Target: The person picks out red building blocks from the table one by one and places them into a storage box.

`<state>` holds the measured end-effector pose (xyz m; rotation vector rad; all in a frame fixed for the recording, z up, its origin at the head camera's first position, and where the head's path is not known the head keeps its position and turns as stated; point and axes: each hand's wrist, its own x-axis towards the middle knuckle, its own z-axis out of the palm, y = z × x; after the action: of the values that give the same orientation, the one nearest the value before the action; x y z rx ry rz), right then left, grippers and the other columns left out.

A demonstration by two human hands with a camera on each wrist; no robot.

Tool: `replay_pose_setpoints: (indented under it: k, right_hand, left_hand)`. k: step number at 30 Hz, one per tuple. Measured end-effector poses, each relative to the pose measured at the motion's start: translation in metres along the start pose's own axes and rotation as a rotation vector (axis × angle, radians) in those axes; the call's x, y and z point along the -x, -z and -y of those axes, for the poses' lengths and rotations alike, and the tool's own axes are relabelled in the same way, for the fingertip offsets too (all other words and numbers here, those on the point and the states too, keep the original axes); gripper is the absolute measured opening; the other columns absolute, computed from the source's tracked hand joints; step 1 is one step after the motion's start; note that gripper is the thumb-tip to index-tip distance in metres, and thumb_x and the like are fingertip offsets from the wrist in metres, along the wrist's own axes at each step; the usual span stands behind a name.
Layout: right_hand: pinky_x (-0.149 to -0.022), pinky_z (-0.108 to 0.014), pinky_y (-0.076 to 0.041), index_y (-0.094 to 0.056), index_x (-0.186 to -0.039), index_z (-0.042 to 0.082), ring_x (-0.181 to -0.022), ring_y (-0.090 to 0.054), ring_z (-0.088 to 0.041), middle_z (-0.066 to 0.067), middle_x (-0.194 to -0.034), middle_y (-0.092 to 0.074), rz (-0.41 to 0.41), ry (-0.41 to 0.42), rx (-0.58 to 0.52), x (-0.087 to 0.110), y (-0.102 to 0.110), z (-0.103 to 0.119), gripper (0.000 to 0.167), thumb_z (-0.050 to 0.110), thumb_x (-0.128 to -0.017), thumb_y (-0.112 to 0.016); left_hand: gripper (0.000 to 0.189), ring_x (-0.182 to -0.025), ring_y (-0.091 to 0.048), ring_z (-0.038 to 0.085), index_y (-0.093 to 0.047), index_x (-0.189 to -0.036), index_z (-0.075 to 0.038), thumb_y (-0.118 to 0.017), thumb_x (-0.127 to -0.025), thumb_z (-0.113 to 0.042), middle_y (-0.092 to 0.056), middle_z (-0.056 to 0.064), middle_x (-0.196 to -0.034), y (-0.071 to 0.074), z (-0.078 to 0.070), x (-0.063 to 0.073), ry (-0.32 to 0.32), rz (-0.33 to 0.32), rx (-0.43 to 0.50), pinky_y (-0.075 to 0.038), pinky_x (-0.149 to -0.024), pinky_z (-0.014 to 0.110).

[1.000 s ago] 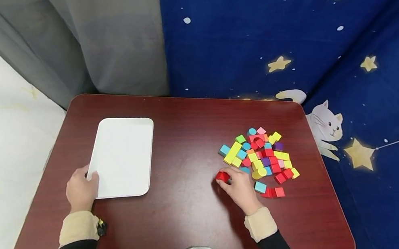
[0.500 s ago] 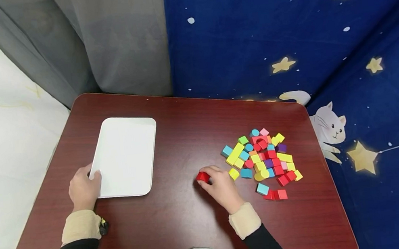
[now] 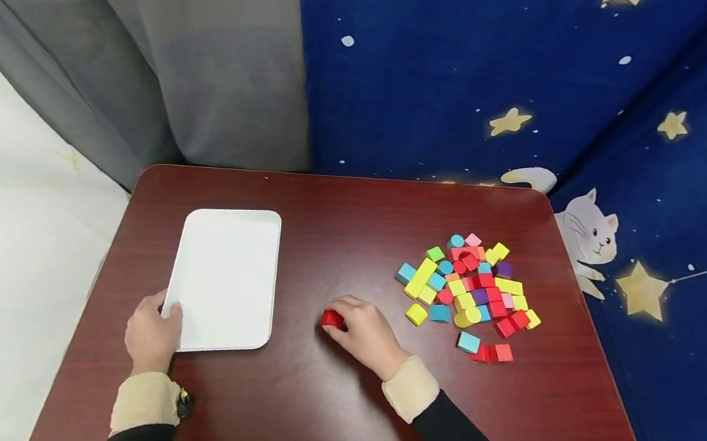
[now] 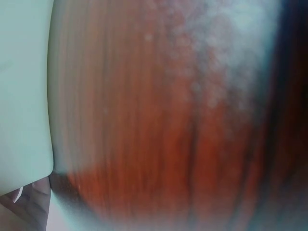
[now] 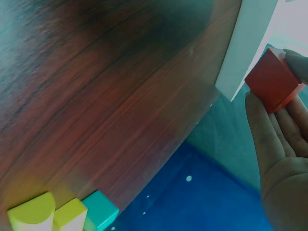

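Note:
A white tray (image 3: 230,276) lies on the left part of the table. My left hand (image 3: 153,335) grips its near left corner, thumb on top of the rim; the fingers (image 4: 29,204) show under the tray edge in the left wrist view. My right hand (image 3: 365,335) pinches a red block (image 3: 331,318) between thumb and fingertips, over the middle of the table. In the right wrist view the red block (image 5: 272,80) shows flat faces and straight edges. Several coloured blocks (image 3: 465,302) lie in a loose heap to the right of my right hand.
A blue block (image 3: 468,341) and red blocks (image 3: 502,353) lie at the heap's near side, a yellow block (image 3: 416,314) at its left. Grey and blue curtains (image 3: 414,63) hang behind the far edge of the dark red table (image 3: 321,217).
My right hand has carried the red block leftward from the heap toward the tray. My left hand keeps its grip on the tray. The head view has shifted slightly.

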<state>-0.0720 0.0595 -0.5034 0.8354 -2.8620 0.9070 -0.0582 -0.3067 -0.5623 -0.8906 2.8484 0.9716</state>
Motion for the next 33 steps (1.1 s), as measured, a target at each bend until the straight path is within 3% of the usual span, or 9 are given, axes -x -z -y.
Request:
replay_pose_setpoints:
  k: [12, 19, 33]
  right_hand:
    - [-0.084, -0.022, -0.056, -0.073, -0.103, 0.017, -0.097, -0.071, -0.008, 0.004, -0.106, -0.075, 0.028, 0.113, 0.074, -0.015, -0.007, 0.03, 0.018, 0.021, -0.087, -0.08]
    - [-0.087, -0.019, -0.055, -0.074, -0.109, 0.016, -0.099, -0.072, -0.006, 0.005, -0.108, -0.075, 0.039, 0.184, 0.109, -0.024, -0.017, 0.044, 0.024, 0.022, -0.086, -0.081]
    - [-0.086, -0.015, -0.053, -0.074, -0.111, 0.017, -0.099, -0.071, -0.003, 0.007, -0.109, -0.075, 0.098, 0.226, 0.147, -0.038, -0.038, 0.063, 0.025, 0.022, -0.088, -0.08]
  left_hand:
    - [0.047, -0.128, -0.051, 0.054, -0.051, -0.146, -0.003, -0.05, -0.103, -0.023, -0.051, 0.028, -0.147, 0.002, 0.004, 0.0, 0.004, 0.019, -0.029, -0.039, -0.1, 0.066]
    - [0.048, -0.128, -0.051, 0.054, -0.051, -0.146, -0.004, -0.05, -0.103, -0.024, -0.051, 0.028, -0.147, 0.0, 0.005, -0.002, 0.019, 0.017, -0.052, -0.04, -0.1, 0.067]
    - [0.046, -0.127, -0.053, 0.053, -0.054, -0.142, 0.0, -0.05, -0.102, -0.021, -0.054, 0.029, -0.143, 0.0, -0.001, 0.001, -0.029, -0.013, -0.049, -0.041, -0.099, 0.065]
